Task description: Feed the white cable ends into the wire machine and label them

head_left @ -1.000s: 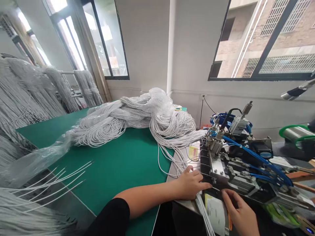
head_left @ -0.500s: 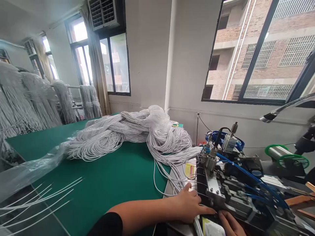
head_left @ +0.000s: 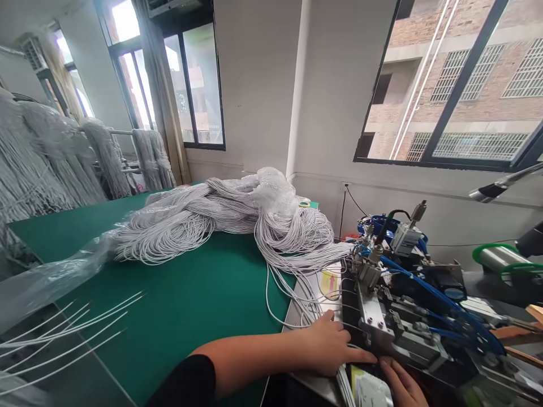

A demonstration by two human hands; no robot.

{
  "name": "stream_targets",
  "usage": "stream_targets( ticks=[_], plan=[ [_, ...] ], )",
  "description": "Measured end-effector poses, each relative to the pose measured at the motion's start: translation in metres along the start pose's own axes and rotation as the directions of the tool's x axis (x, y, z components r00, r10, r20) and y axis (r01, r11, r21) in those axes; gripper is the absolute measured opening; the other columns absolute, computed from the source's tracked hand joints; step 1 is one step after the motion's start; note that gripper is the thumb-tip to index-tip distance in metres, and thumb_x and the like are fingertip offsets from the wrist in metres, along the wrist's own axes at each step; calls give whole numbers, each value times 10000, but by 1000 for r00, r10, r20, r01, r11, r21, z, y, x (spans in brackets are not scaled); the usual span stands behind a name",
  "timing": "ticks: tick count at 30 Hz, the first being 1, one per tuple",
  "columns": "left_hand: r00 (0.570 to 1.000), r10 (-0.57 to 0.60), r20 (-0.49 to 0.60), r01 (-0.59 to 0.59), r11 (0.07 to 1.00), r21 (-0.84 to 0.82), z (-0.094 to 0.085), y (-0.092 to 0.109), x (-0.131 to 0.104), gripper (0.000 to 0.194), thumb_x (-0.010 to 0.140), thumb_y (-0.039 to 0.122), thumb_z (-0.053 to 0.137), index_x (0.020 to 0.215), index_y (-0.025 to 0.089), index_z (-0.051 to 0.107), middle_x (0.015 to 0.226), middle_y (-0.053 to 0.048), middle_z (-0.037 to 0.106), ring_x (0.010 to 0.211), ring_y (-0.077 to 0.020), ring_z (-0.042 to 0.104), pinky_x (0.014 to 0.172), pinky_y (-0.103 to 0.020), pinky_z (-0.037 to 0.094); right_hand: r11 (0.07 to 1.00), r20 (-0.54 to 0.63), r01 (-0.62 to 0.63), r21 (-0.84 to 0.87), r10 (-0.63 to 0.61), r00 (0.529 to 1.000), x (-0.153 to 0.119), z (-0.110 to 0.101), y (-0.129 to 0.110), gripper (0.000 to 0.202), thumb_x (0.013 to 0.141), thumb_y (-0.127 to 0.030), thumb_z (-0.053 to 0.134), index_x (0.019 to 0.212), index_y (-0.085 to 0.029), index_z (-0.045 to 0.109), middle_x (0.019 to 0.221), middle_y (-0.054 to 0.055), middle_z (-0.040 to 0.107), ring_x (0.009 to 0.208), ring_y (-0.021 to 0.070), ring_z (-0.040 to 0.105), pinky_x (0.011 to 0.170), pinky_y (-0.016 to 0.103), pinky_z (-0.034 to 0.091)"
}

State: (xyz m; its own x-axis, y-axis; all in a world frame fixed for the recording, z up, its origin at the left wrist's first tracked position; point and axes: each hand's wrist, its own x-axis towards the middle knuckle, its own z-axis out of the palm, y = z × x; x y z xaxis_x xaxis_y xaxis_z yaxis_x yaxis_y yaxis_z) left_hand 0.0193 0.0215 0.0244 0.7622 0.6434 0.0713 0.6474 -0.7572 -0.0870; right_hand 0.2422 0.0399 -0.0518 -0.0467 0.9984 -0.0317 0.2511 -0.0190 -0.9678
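Note:
My left hand reaches in from the left over the near edge of the machine. One finger stretches right and the others are bent; what lies under them is hidden. My right hand is at the bottom right, its fingers together and their tips close to that outstretched finger. Anything between the fingertips is too small to make out. White cables run past the left hand, and a bundle of cable ends comes out below it. A white packet with a yellow edge lies between the hands.
Coiled white cables, partly under clear plastic, lie across the green table. Loose cable ends stick out at lower left. A green-rimmed wire spool and lamp head stand right. Cables hang on racks behind.
The view has tipped down a little, so the background sits higher or has shifted sideways. Both hands keep nearly the same place at the machine, fingertips still close together.

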Motion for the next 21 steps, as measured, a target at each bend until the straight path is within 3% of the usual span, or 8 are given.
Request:
stream_targets(
  ticks=[4, 9, 13, 16, 18, 21],
  plan=[
    [999, -9, 44, 10, 1000, -20, -3, 2, 1, 614, 859, 308, 473, 1458, 336, 341, 945, -75, 675, 845, -276, 625, 942, -526, 373, 998, 39, -14, 62, 12, 999, -5, 3, 0, 326, 733, -547, 601, 721, -254, 744, 824, 84, 746, 841, 319, 710, 719, 373, 583],
    [999, -16, 39, 17, 999, -33, -4, 3, 1, 593, 851, 293, 475, 1434, 334, 378, 883, -61, 675, 793, -258, 623, 895, -500, 387, 986, 6, -50, 159, 50, 999, -10, 7, -14, 322, 655, -537, 688, 674, -217, 716, 751, 75, 730, 748, 294, 691, 674, 358, 559],
    [989, -67, -130, 64, 998, -23, 11, 7, -9, 580, 848, 259, 511, 1413, 332, 405, 1011, -58, 660, 933, -256, 602, 943, -495, 360, 984, -29, -2, 178, 7, 1000, -18, 12, -19, 384, 655, -556, 710, 728, -178, 702, 751, 60, 713, 735, 256, 657, 688, 330, 526],
    [959, -120, -255, 122, 992, -9, 22, 10, -19, 475, 829, 227, 562, 1303, 252, 542, 1189, -91, 620, 1048, -253, 571, 993, -482, 315, 994, -155, 69, 83, -56, 986, -30, 15, -17, 455, 673, -612, 680, 726, -160, 682, 736, 66, 688, 713, 241, 609, 653, 326, 494],
    [932, -130, -338, 135, 991, -11, 27, 9, -22, 369, 847, 197, 552, 1209, 220, 614, 1200, -94, 630, 1060, -237, 570, 1007, -472, 291, 995, -246, 103, 12, -97, 964, -39, 15, -15, 482, 699, -642, 647, 713, -160, 662, 709, 58, 658, 704, 226, 579, 645, 316, 473],
    [903, -122, -412, 115, 992, -41, 30, 8, -22, 305, 859, 181, 545, 1141, 217, 656, 1168, -78, 661, 1058, -230, 571, 996, -467, 284, 992, -279, 106, -67, -120, 953, -54, 11, -17, 460, 779, -618, 596, 748, -162, 650, 652, 31, 609, 619, 180, 524, 598, 285, 431]
  ],
)
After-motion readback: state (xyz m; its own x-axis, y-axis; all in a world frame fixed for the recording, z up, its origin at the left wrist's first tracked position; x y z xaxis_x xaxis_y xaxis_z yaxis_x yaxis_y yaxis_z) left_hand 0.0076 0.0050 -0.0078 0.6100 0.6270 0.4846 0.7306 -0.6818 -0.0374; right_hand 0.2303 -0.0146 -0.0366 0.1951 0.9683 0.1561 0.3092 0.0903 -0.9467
